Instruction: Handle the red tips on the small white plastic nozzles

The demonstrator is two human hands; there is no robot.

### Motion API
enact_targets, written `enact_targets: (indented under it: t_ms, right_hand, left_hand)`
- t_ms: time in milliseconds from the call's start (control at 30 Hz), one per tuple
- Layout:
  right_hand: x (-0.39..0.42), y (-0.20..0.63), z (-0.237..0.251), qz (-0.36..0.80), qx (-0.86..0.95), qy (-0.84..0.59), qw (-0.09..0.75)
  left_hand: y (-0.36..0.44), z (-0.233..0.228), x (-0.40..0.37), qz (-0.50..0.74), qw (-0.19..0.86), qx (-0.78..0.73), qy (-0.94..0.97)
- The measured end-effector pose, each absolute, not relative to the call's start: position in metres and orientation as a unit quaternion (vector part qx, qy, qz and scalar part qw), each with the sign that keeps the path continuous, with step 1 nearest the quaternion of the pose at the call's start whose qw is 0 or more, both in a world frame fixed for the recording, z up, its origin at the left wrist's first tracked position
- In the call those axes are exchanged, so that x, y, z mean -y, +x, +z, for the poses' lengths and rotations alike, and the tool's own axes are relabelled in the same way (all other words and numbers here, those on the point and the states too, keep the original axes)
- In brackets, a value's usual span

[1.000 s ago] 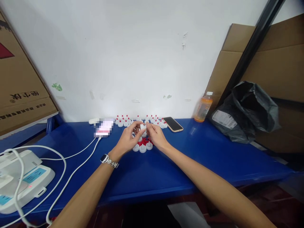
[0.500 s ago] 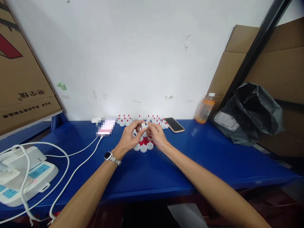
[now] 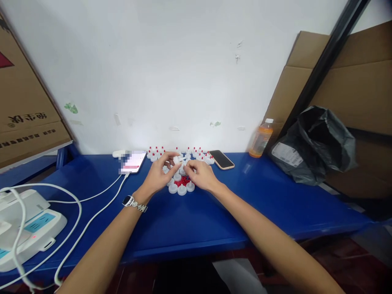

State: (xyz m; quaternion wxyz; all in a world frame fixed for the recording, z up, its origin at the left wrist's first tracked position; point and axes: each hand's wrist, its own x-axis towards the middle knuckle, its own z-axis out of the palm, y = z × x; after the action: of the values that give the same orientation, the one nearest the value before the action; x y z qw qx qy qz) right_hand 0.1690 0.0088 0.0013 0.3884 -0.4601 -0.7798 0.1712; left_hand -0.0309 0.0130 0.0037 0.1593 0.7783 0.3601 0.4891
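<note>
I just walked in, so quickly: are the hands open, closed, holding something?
Left hand: holding a white cap between thumb and fingers.
Right hand: fingers curled close by; whether it holds anything cannot be told.

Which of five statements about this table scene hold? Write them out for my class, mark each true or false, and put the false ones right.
1. The left hand holds a white nozzle cap. True.
2. The bottle of orange drink stands at the left end of the blue table. False: it stands towards the right, next to the dark plastic bag.
3. Small red tips lie in a heap among other white caps. True.
4. The right hand rests on the dark plastic bag. False: it is close to the white nozzle cap.
5. A white cable runs to the lit phone. True.
</note>
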Motion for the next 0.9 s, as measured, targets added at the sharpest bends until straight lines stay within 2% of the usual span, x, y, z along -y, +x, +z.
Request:
enact_targets:
  t_ms: [67, 267, 400, 500, 600, 667, 767, 900]
  right_hand:
    - [-0.008, 0.169, 0.001, 0.17, 0.786, -0.463, 0.372]
    - [-0.017, 0.176, 0.005, 0.331, 0.72, -0.353, 0.496]
    - [-0.019, 0.177, 0.011, 0.381, 0.686, -0.336, 0.52]
    - [-0.025, 0.189, 0.015, 0.354, 0.67, -0.358, 0.545]
    - [-0.034, 0.211, 0.016, 0.229, 0.661, -0.424, 0.575]
    - [-0.039, 0.225, 0.014, 0.156, 0.661, -0.502, 0.535]
    - [-0.042, 0.235, 0.008, 0.103, 0.673, -0.603, 0.415]
    - [-0.043, 0.229, -0.002, 0.083, 0.696, -0.635, 0.326]
  left_hand:
    - [-0.027, 0.001, -0.011, 0.458, 0.155, -0.367, 0.794]
    - [-0.023, -0.005, -0.01, 0.418, 0.151, -0.387, 0.808]
    - [-0.016, -0.007, -0.009, 0.421, 0.146, -0.376, 0.812]
    - [-0.013, -0.007, -0.008, 0.428, 0.144, -0.364, 0.815]
    - [-0.011, -0.005, -0.006, 0.423, 0.143, -0.362, 0.818]
    - [-0.011, -0.005, -0.006, 0.414, 0.136, -0.365, 0.823]
    - [-0.009, -0.003, -0.006, 0.406, 0.13, -0.359, 0.83]
    - [-0.007, -0.003, -0.006, 0.401, 0.132, -0.355, 0.834]
